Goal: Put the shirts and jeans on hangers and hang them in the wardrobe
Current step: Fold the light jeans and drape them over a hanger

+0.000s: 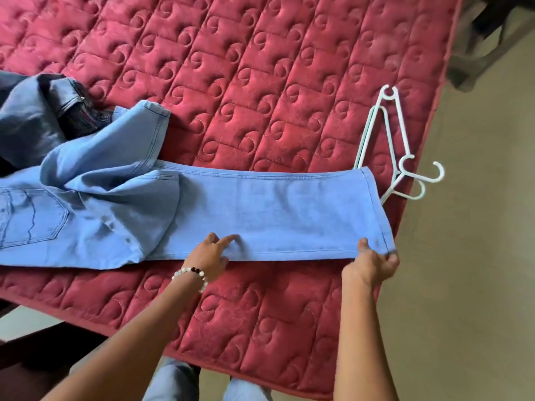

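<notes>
Light blue jeans [260, 209] lie flat on a bed, one leg stretched between the hands, its seams and a back pocket showing. The left hand [210, 257] rests on the leg's near edge with fingers spread; the right hand [372, 260] pinches the hem corner. Beyond the right hand lie white hangers [396, 149], partly under the hem. Darker jeans [31, 123] are heaped far beyond the left hand. A red quilted bedspread [260, 82] covers the bed; beige floor [469, 256] lies right of the right hand.
</notes>
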The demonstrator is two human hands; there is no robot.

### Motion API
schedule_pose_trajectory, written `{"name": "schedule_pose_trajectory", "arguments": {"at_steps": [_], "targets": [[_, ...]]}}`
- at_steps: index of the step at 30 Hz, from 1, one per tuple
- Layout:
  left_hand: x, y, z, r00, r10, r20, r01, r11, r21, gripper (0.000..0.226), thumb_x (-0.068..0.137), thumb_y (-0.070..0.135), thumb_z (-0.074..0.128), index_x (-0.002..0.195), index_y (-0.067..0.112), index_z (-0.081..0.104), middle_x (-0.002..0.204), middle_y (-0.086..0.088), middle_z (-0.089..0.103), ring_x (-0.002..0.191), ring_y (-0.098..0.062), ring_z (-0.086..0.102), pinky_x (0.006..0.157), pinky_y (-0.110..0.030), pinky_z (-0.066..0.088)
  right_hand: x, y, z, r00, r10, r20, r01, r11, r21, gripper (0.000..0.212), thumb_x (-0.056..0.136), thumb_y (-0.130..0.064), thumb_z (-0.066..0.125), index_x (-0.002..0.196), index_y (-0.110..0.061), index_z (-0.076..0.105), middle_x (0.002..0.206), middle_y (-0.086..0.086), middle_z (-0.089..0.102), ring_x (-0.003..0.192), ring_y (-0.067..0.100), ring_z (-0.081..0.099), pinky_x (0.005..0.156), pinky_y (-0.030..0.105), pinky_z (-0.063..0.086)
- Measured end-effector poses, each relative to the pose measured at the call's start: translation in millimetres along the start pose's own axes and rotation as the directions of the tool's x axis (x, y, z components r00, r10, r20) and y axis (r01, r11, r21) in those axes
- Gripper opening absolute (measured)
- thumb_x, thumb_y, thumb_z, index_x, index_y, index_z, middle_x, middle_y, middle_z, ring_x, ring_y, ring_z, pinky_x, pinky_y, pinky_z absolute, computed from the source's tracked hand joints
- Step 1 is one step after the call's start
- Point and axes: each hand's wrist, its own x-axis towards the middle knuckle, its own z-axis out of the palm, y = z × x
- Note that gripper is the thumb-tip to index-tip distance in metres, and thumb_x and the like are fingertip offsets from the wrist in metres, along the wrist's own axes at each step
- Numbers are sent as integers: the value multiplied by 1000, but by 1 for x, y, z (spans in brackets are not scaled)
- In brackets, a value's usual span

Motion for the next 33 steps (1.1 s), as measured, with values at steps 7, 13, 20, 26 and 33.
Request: {"name": "schedule_pose_trajectory", "arguments": {"at_steps": [7,13,20,26,33], "targets": [[-5,-22,-33,941,-239,-239,210,967,-142,25,87,21,59,108,29,68,103,-8,70,99,-30,64,85,-37,51,11,46,-40,959,151,-241,-233,902,-362,50,84,-14,64,128,-7,40,118,16,54,96,30,56,89,46,48],[-16,-69,-105,238,-853,-465,249,516,-820,53,85,24,66,128,2,44,130,-25,44,122,-39,41,99,-38,28,-84,68,-25,984,-73,165,166,724,-670,29,88,-12,65,111,4,55,109,26,60,101,39,59,86,43,41],[9,-165,-151,551,-830,85,253,69,-965,77,61,43,81,123,7,52,114,-11,64,92,-28,66,83,-42,54,-185,111,20,856,133,499,285,684,-671,19,88,-13,64,106,-8,59,95,19,68,86,37,65,78,39,47],[4,-117,-165,680,-726,-104,-140,10,-990,22,80,12,72,99,8,62,90,-6,65,78,-18,63,65,-28,50,-231,118,62,759,218,614,241,781,-576,12,91,-19,62,85,-29,57,79,12,66,61,20,62,58,35,53],[-17,-25,-110,930,301,210,-305,952,-13,55,87,33,63,137,21,43,120,-18,60,108,-26,58,87,-34,45,-221,72,91,855,152,496,-15,963,-269,26,98,-33,52,88,-15,68,69,-2,67,62,12,59,59,28,47]]}}
